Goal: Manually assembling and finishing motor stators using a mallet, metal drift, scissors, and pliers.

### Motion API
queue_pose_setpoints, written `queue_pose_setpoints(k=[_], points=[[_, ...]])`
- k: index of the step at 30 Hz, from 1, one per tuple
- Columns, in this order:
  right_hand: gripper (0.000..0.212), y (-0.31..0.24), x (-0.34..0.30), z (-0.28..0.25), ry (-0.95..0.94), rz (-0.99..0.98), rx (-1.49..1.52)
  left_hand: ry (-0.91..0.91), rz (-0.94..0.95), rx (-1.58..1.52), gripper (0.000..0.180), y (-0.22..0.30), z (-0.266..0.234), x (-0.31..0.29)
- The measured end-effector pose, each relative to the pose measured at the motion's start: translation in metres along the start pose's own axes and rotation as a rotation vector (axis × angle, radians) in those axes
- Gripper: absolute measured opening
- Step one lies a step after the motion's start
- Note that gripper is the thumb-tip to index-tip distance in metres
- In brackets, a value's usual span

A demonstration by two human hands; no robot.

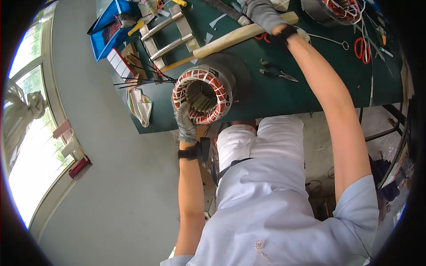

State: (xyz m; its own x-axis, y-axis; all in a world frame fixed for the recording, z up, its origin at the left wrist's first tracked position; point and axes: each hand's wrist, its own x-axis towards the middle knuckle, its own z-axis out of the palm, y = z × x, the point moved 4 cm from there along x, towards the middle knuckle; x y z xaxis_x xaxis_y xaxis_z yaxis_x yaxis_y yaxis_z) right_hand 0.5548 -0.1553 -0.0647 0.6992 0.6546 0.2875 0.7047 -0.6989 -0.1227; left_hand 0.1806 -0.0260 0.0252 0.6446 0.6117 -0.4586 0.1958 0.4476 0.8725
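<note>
A motor stator [226,80] in a grey cylindrical housing stands at the near edge of the bench, its ring of red-orange windings laced with white cord. Black leads stick out of it to the left. My left hand [185,122], in a grey glove, grips the near left rim, fingers over the windings at the bore. Gloved too, my right hand [262,14] reaches to the far side of the bench, above a pale wooden mallet-like piece [239,39] and beside a dark bar [224,9]. Its fingers run toward the picture's top edge, and what they hold is unclear.
Pliers [277,73] lie right of the stator, with red-handled scissors [361,49] farther right. A second stator [326,13] stands at the far right. At the left are a metal frame with two rods [171,39], a blue bin [100,42] and a cloth [140,106].
</note>
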Motion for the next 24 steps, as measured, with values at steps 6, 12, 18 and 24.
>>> queue_pose_setpoints(k=[6,12,18,24], points=[[0.04,-0.078,-0.145,-0.134,-0.766,0.543,1.854,0.026,-0.028,0.019,0.042,0.01,0.008,-0.007],[0.044,-0.129,-0.197,-0.132,-0.882,0.68,2.028,0.037,-0.075,-0.018,0.043,-0.003,-0.019,-0.003],[0.036,-0.14,-0.175,-0.114,-0.188,-0.272,0.777,-0.032,-0.102,-0.076,0.04,0.005,0.001,-0.001],[0.031,-0.142,-0.158,-0.127,-0.494,-0.241,0.68,-0.02,-0.085,-0.027,0.037,0.008,-0.002,-0.003]])
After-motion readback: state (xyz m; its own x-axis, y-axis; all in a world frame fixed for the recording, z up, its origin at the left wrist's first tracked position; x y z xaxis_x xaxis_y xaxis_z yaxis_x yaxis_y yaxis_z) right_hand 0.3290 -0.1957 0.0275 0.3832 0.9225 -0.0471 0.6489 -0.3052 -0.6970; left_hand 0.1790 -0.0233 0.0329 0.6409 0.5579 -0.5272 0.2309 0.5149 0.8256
